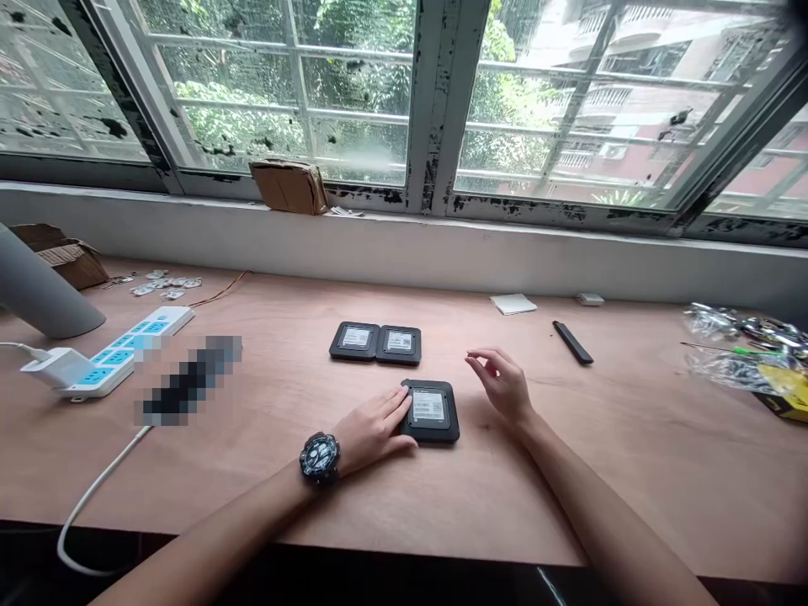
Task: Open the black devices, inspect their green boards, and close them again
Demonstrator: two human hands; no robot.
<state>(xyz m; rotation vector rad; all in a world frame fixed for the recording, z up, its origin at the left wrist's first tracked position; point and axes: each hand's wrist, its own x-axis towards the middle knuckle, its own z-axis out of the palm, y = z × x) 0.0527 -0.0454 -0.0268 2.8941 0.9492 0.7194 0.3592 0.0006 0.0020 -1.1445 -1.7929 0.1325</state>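
A black square drive case (435,412) with a white printed label lies face up on the table in front of me. My left hand (374,427), with a black watch (320,459) at the wrist, holds its left side, fingers near the upper corner and thumb by the lower one. To the right of the case and apart from it, my right hand (502,383) is raised in a pinch; a tiny dark thing seems to show at the fingertips, too small to name. Behind, two similar cases, a left one (347,351) and a right one (407,355), lie side by side.
A white power strip (101,385) with a plugged-in charger and a blurred-out dark object (183,387) are at left. A dark flat bar (573,343) and white paper (513,304) lie beyond my right hand. Clear plastic bags (720,366) sit at far right. Windows line the back.
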